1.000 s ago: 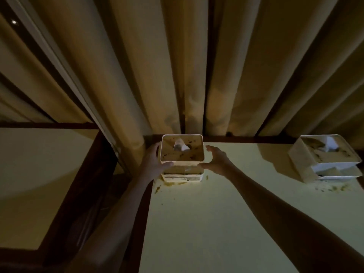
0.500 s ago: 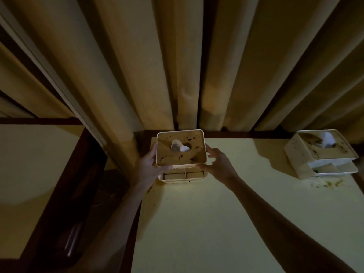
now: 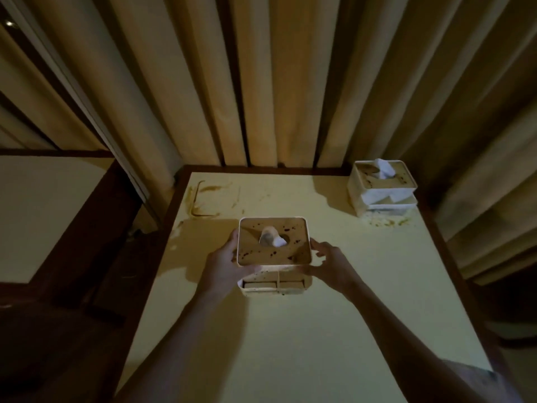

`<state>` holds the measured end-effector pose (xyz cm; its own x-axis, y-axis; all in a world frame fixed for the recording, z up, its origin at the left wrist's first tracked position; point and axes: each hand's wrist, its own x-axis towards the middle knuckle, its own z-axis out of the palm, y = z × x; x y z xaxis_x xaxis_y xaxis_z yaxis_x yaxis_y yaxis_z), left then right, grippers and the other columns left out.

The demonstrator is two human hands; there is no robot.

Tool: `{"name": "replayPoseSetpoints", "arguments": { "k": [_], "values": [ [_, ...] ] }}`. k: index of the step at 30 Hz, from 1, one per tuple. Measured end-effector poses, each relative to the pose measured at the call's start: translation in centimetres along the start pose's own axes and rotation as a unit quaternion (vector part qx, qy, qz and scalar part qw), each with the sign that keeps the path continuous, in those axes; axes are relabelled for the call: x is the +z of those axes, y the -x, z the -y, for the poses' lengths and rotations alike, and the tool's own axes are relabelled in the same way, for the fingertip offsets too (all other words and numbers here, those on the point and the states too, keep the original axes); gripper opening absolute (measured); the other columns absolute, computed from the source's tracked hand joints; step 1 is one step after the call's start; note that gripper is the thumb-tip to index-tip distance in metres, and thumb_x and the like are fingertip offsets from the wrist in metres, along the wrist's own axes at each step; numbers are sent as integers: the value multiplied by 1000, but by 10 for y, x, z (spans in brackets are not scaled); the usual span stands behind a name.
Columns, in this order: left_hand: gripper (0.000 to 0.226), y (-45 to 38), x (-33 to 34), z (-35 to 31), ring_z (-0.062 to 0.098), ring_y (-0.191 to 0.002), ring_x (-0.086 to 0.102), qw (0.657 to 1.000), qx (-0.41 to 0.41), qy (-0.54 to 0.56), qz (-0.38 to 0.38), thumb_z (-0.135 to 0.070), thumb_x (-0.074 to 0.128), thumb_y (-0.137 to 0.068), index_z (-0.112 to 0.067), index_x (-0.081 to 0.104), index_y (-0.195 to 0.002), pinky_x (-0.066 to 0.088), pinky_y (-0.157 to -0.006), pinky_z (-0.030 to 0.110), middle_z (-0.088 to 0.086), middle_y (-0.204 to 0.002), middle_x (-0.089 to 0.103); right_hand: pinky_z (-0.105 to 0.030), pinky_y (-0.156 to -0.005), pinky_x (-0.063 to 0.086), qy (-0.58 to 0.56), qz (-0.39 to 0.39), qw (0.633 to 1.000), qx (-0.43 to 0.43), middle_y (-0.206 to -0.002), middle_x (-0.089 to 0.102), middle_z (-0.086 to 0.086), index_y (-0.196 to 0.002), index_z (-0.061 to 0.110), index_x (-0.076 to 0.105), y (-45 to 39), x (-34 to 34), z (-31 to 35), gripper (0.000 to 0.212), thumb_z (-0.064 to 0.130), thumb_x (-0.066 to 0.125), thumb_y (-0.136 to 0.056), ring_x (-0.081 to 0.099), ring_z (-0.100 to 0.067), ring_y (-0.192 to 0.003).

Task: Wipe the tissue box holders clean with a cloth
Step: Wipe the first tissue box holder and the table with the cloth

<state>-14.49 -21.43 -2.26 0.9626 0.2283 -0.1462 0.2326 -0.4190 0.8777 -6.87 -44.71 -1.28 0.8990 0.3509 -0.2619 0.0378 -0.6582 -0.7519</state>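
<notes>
Two holders on the tabletop [image 3: 305,344], both spattered brown. At far left of the frame, only a second pale surface and dark wood framing; curtain folds across the top. Left of centre, brown smears on the tabletop near its far left corner. Left hand [image 3: 225,264] clamped on the left side of the near holder [image 3: 274,248], fingers along its side wall and thumb hooked over the front lower edge. Near holder dead centre in the frame, squarely between the hands, top face up and speckled, white tissue [image 3: 271,237] poking from the round hole, lower tray compartments facing the viewer. Right hand [image 3: 329,264] at the holder's right side, fingers curled toward the wall, thumb seemingly under the front right corner; full contact hard to tell in the dim light. Hands apart, with the holder filling the gap, neither nearer than the other. Roughly square top, so no marked long axis; front face toward the body. Further right, in the upper right of the frame, far holder [image 3: 382,187] at the tabletop's back right corner, well apart from both hands, nearer the right arm, crumbs and stains at its base. No cloth anywhere in view. Probably positioning the near holder before wiping; a cloth to be fetched first, by this reading.
</notes>
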Motion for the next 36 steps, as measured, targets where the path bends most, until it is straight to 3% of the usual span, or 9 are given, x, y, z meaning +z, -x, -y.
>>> {"name": "replayPoseSetpoints", "arguments": {
  "k": [3, 7, 12, 15, 20, 25, 31, 34, 36],
  "values": [
    [100, 31, 24, -3, 0, -109, 55, 1000, -10, 3, 4, -19, 85, -68, -26, 25, -148, 46, -93, 21, -20, -121, 50, -27, -86, 43, -16, -3, 1000, 13, -131, 56, -5, -143, 18, 41, 33, -2, -25, 80, 30, 80, -74, 52, -19, -112],
    [100, 49, 41, -5, -1, -109, 57, 1000, -4, -19, 20, -17, 84, -68, -29, 26, -148, 43, -89, 13, -23, -122, 52, -38, -94, 45, -39, -14, 999, 22, -131, 55, -7, -142, 21, 42, 58, 2, -48, 76, 25, 78, -75, 49, -24, -115],
    [103, 55, 49, -2, 3, -114, 57, 999, -21, -15, 21, -20, 87, -64, -31, 28, -148, 47, -101, 31, -15, -134, 53, -40, -97, 43, -59, -15, 998, 32, -131, 53, -8, -141, 20, 43, 69, 1, -53, 74, 24, 78, -76, 48, -24, -117],
    [104, 55, 51, 3, 1, -110, 59, 999, -37, 15, 18, -11, 87, -63, -31, 29, -147, 47, -101, 34, -22, -124, 54, -45, -100, 41, -60, -10, 998, 29, -133, 51, -8, -142, 21, 42, 66, 2, -53, 72, 24, 76, -78, 44, -26, -120],
    [107, 52, 49, 12, 13, -127, 49, 998, -54, 18, 13, -18, 88, -62, -34, 25, -147, 43, -106, 41, -3, -145, 45, -49, -105, 37, -52, 3, 998, 34, -140, 46, -7, -144, 22, 38, 57, 10, -53, 75, 26, 75, -79, 37, -28, -128],
    [104, 48, 45, 17, 11, -126, 50, 998, -59, 1, 19, -19, 87, -65, -31, 25, -148, 43, -106, 38, -2, -145, 45, -49, -106, 36, -65, 8, 997, 47, -142, 44, -4, -144, 26, 37, 51, 21, -59, 74, 29, 74, -80, 36, -27, -129],
    [103, 52, 44, 18, 21, -130, 45, 991, -50, -121, 35, -31, 82, -70, -37, 16, -149, 44, -103, 44, 0, -147, 43, -49, -108, 34, -69, 3, 996, 54, -146, 42, 1, -146, 25, 34, 54, 25, -67, 77, 36, 73, -80, 33, -26, -133],
    [93, 68, 59, 2, 20, -142, 27, 970, 49, -235, -38, -16, 76, -78, -22, 19, -151, 29, -114, 35, 1, -155, 26, -44, -109, 34, -79, -29, 994, 67, -146, 43, 1, -145, 19, 37, 78, 16, -86, 72, 29, 72, -82, 36, -25, -132],
    [76, 82, 80, -16, 19, -139, 32, 944, 174, -279, -34, -9, 70, -81, -18, 33, -146, 28, -113, 29, 0, -151, 35, -44, -106, 38, -71, -59, 994, 64, -142, 48, 0, -140, 21, 43, 107, 2, -113, 62, 26, 71, -84, 42, -25, -128]
  ]
}}
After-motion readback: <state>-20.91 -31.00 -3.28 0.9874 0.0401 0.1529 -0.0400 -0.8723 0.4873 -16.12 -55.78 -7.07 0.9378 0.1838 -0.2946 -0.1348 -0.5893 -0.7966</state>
